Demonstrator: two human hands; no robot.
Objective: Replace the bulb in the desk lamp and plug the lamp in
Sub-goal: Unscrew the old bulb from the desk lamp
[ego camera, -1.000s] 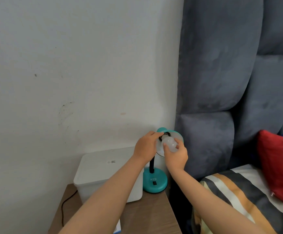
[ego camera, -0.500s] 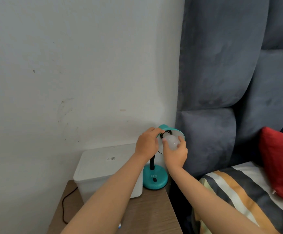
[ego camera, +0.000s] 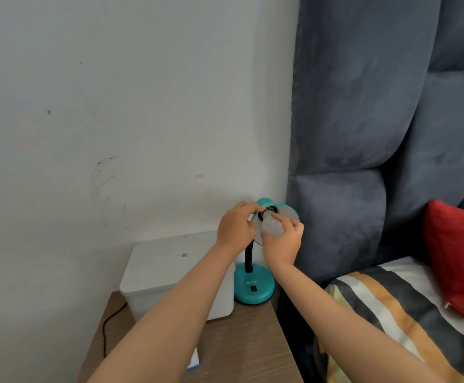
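A small teal desk lamp [ego camera: 254,288] with a black flexible neck stands at the back right of a wooden bedside table [ego camera: 247,344]. Its shade [ego camera: 290,214] is tipped toward me, and the black socket shows inside. My left hand [ego camera: 236,228] grips the shade's left rim and top. My right hand [ego camera: 283,241] is wrapped around a white frosted bulb [ego camera: 271,226] whose base sits at the socket. How deep the base sits is hidden. The lamp's black cord [ego camera: 109,333] trails down the table's left side; its plug is out of view.
A white lidded plastic box [ego camera: 164,272] stands left of the lamp against the white wall. A blue-and-white carton corner [ego camera: 193,362] lies near the table front. A grey padded headboard [ego camera: 363,134], a striped bed cover [ego camera: 391,313] and a red pillow [ego camera: 457,258] fill the right.
My right hand has turned on the bulb, with the fingers shifted round it. The left hand still holds the shade. The view has moved slightly.
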